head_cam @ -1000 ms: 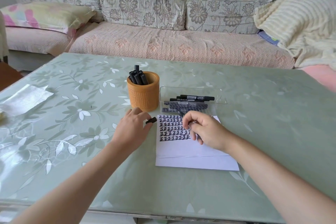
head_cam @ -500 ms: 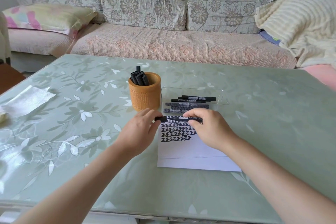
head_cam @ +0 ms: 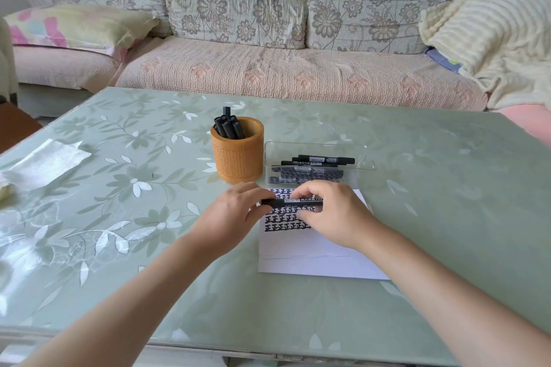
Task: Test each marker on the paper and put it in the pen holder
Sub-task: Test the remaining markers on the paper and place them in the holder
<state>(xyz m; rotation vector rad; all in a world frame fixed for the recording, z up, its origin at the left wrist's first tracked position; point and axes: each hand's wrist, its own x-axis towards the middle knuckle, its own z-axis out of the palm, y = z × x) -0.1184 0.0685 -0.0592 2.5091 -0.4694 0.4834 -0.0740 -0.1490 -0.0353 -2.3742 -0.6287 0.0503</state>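
Note:
A black marker lies level between both hands, just above the white paper, whose top part is filled with rows of black marks. My left hand pinches the marker's cap end; my right hand grips its barrel. Behind my left hand stands the orange pen holder with several black markers upright in it. A clear plastic tray right of the holder has several more markers lying flat.
A crumpled white tissue lies at the table's left. The green floral table ends close to me at the bottom. A sofa with cushions and a cream blanket runs behind the table.
A second ago my right hand held the marker tip down on the paper and my left held the loose cap. Both hands have since met, and the cap now sits on the marker.

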